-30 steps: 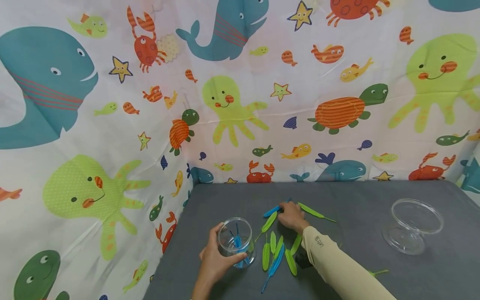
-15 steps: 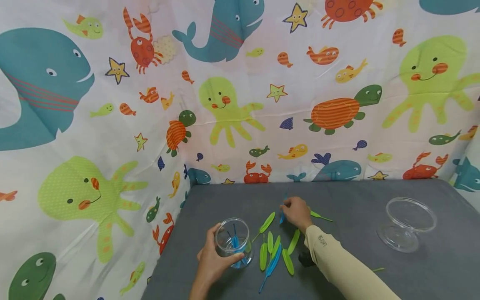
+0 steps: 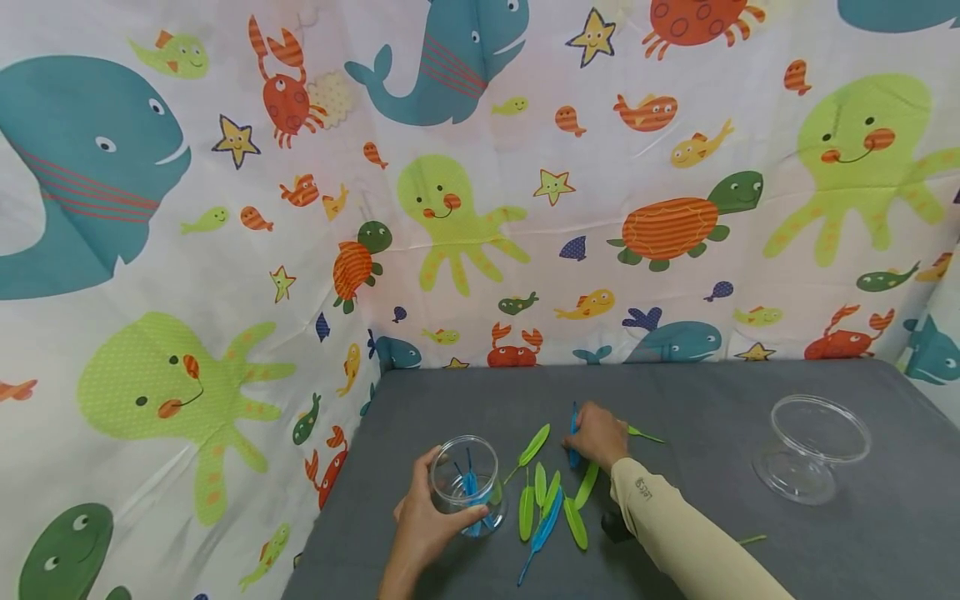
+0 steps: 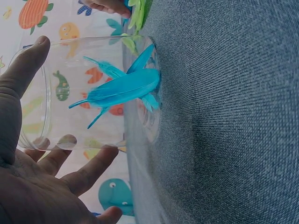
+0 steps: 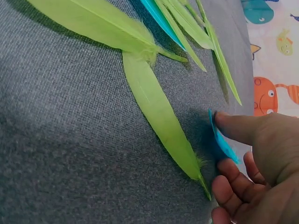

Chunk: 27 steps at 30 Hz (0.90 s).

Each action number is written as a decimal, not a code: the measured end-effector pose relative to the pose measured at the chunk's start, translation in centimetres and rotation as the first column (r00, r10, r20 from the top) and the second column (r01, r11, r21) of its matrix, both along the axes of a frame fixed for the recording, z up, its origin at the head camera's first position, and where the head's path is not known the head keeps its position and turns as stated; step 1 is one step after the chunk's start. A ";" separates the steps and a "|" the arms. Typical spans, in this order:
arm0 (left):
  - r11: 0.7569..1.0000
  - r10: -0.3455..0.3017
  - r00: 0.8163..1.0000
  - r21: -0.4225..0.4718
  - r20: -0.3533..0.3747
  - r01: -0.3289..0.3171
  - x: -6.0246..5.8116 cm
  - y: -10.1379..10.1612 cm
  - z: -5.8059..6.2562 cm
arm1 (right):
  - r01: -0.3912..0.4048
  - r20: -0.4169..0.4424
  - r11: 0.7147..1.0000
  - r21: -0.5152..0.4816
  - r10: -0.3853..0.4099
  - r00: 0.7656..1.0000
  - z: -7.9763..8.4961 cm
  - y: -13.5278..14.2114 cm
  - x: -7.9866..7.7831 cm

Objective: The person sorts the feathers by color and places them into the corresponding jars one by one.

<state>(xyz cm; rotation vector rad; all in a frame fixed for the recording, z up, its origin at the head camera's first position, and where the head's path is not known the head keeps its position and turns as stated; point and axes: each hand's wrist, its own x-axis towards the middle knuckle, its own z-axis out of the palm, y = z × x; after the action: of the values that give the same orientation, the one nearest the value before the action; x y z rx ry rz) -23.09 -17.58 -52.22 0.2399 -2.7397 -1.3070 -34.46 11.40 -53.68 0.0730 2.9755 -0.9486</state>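
Left hand: the left hand (image 3: pixel 431 512) gripped a glass jar (image 4: pixel 74 122) from its left side, the thumb on one side of the wall and fingers on the other; the little finger was apart from it.
Glass jar: it stood upright on the grey bench (image 3: pixel 705 483), left of the loose feathers.
Inside the jar: several blue feathers (image 4: pixel 124 88) leaned across one another, vanes toward the base and quills toward the mouth.
Right hand: the right hand (image 3: pixel 602 437) pinched a single blue feather (image 5: pixel 222 141) between thumb and fingers, at the far side of the loose feathers.
Loose green: green feathers (image 3: pixel 527 513) lay between the jar and the right sleeve (image 3: pixel 678 525), some overlapping; another green feather (image 3: pixel 645 434) showed just right of the right hand, partly hidden by it.
Loose blue: another blue feather (image 3: pixel 545 527) lay among the near green ones, its quill toward the near edge.
Near right: a green piece (image 3: pixel 752 540) showed beside the sleeve, mostly covered.
Far right: a clear footed bowl (image 3: pixel 817 450) stood well apart from both hands.
Backdrop: a white cloth (image 3: pixel 480 317) printed with sea animals hung behind and to the left.
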 end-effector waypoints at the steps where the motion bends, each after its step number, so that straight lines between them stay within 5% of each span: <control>1: 1.000 0.001 1.000 0.002 0.003 -0.001 0.0 0.0 0.0 | -0.002 0.009 1.000 0.004 0.002 1.000 0.0 0.0 0.0; 10: 1.000 -0.004 1.000 -0.001 0.005 0.004 0.0 0.3 0.1 | 0.004 0.051 1.000 -0.011 -0.004 0.999 0.1 0.3 0.0; 16: 1.000 -0.006 1.000 0.000 0.017 0.006 0.1 0.4 0.2 | -0.020 0.032 0.991 -0.135 0.024 0.999 0.5 0.3 0.1; 27: 1.000 -0.008 1.000 -0.030 0.019 0.008 0.2 0.0 0.0 | -0.137 -0.101 0.893 -0.429 0.103 0.990 3.8 -1.8 0.8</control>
<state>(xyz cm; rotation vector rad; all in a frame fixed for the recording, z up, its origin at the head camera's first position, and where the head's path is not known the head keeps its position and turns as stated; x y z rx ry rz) -22.89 -17.59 -52.19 0.2405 -2.7765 -1.2713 -33.63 9.56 -49.90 -0.1561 2.7074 -1.5986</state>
